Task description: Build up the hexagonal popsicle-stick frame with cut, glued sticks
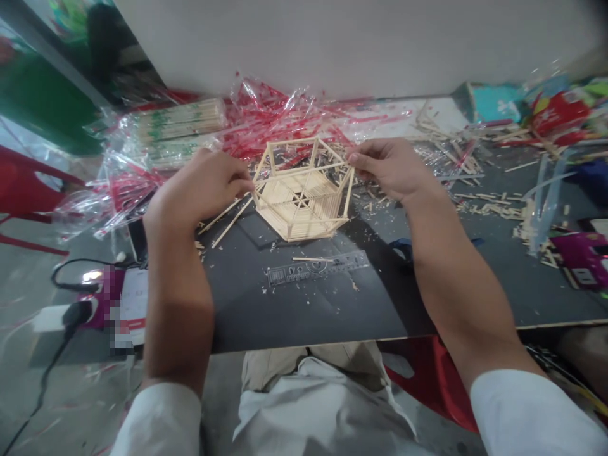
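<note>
A hexagonal frame of thin wooden sticks (311, 228) stands on the dark table, with a base of closely laid sticks and slanting uprights that carry a top ring. Across the near side of its top runs a wooden stick (304, 171). My left hand (202, 187) pinches the left end of this stick at the frame's left corner. At the right corner, the thumb and forefinger of my right hand (387, 166) are closed on its other end. Whether the stick is fixed to the frame I cannot tell. Two loose sticks (232, 221) lie beneath my left hand.
A clear plastic ruler (318, 267) with a short stick on it lies before the frame. Behind are bundled sticks (180, 123) and red-and-clear wrappers (280, 114). Stick scraps (494, 206) litter the right side. A phone (134, 297) and purple power strip (102, 294) are at left.
</note>
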Motion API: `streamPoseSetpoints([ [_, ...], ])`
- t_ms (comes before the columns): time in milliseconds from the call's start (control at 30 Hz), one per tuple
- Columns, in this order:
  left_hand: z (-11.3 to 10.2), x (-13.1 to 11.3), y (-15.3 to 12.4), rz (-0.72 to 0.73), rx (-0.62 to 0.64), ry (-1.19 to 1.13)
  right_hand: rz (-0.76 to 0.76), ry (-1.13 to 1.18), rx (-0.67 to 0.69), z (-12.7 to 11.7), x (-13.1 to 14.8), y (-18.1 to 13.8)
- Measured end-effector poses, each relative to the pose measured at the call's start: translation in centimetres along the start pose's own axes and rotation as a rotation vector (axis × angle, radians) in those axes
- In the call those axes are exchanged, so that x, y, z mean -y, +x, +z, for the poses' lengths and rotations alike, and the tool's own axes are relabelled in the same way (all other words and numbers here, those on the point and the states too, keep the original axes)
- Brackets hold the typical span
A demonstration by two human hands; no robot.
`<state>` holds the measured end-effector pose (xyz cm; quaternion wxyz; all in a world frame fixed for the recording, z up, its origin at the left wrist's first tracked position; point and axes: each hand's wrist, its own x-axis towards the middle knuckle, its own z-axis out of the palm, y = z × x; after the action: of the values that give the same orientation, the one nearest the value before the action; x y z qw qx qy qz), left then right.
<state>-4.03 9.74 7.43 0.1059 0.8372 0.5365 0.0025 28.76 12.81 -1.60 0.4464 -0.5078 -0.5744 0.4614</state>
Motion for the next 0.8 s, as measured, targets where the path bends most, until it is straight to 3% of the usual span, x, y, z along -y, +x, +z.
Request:
streamPoseSetpoints([
  [233,-0.2,-0.3,-0.3,-0.009,0.025,0.060,0.022,-0.294,-0.084,-0.3,1.4,-0.9],
  [533,-0.3,-0.2,-0.4,-0.023,0.018,-0.007,0.074,-0.126,-0.034,-0.4,1.1,-0.8],
  [800,-0.2,0.5,-0.5,-0.004,0.009,-0.047,0.046,-0.265,-0.038,-0.7,1.6,-1.2],
])
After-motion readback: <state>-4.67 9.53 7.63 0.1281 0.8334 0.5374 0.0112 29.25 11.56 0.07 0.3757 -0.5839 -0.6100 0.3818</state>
